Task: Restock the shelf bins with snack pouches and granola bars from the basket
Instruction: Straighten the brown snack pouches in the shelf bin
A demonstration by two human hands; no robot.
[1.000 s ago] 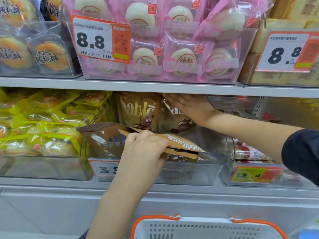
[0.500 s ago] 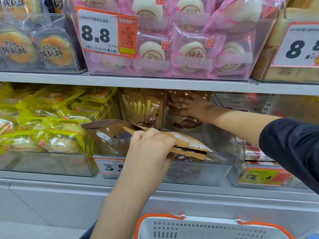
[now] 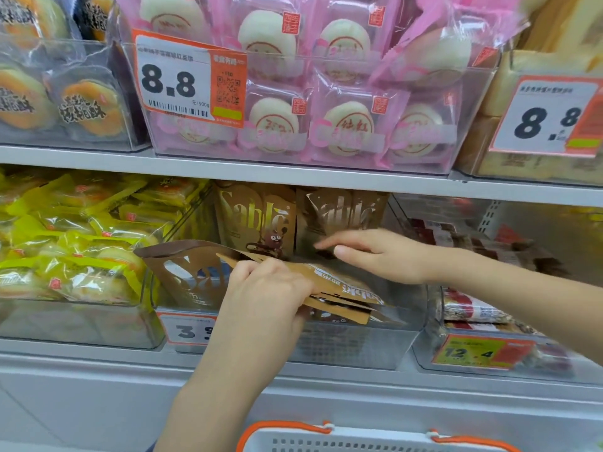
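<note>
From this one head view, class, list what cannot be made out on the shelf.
- Price tag on the middle bin: the left hand covers its right part.
- Basket: cut off by the bottom edge, contents unseen.
- Right hand: fingers blurred.
- Right bin's tag: small print unreadable.

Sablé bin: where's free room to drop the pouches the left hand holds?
Free: the bin's front half, between the clear front wall and the upright Sablé pouches at the back. The left hand grips its stack of pouches above it; the right hand reaches across. Crowded: yellow-pack bin, red-pack bin.
</note>
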